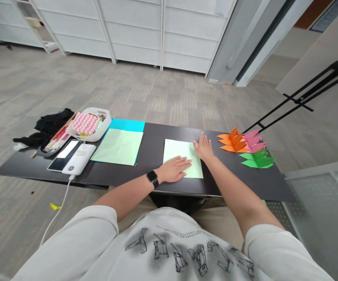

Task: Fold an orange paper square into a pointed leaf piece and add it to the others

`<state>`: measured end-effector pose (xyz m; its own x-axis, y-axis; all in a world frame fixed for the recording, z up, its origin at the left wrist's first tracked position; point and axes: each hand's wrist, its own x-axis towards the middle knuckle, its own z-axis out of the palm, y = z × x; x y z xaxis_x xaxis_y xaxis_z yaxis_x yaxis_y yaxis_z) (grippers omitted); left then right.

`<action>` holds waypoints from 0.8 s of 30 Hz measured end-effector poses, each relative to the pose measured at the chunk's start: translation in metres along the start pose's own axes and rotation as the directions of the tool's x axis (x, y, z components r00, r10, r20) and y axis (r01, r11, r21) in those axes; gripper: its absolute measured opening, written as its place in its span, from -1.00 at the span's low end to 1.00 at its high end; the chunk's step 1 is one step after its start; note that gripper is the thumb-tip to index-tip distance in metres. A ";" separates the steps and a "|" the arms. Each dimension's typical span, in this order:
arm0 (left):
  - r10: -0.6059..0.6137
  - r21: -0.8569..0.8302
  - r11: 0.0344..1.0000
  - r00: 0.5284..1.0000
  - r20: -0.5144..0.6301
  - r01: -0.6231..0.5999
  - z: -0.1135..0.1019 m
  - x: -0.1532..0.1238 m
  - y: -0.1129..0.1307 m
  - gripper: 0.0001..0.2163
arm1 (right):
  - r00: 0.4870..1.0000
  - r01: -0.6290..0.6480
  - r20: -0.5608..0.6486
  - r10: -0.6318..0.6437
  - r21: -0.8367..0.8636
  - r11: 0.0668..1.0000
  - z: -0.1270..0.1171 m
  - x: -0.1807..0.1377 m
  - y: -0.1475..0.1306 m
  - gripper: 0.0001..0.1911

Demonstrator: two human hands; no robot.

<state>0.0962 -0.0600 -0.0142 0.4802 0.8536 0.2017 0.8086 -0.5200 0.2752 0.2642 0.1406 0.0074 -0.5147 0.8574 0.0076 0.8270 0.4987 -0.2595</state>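
A pale green, four-sided paper sheet point(174, 148) lies flat at the middle of the black tabletop point(154, 146), toward the near edge. The left hand point(173, 169) rests palm down over its near part, fingers extended and gripping nothing. The right hand point(204, 148) is at the far right corner, fingers spread, likewise gripping nothing; whether its palm presses on the sheet cannot be told.

Risk: unequal pressure from the hands could skew or crease the loose sheet.

To the right stand pointed folded-paper pieces: orange point(232, 141), pink point(253, 141) and bright green point(257, 159). A rightward sweep of the right forearm could knock or crush them.

To the left, pale green paper point(118, 146) lies over bright blue paper point(127, 125). Farther left, a white rectangular device point(79, 159) trails a white cable point(63, 203) over the near edge; a snag could drag it off.
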 end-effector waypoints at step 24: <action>-0.568 0.104 0.815 0.821 -0.052 0.570 -0.028 0.010 -0.090 -0.38 | 0.946 0.316 0.108 -0.304 -0.121 0.941 0.021 -0.071 -0.013 -0.24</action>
<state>0.0182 -0.0057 -0.0108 -0.0828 0.9949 0.0579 0.9680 0.0665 0.2420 0.2851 0.0705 -0.0098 -0.7631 0.6460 -0.0177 0.6428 0.7558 -0.1248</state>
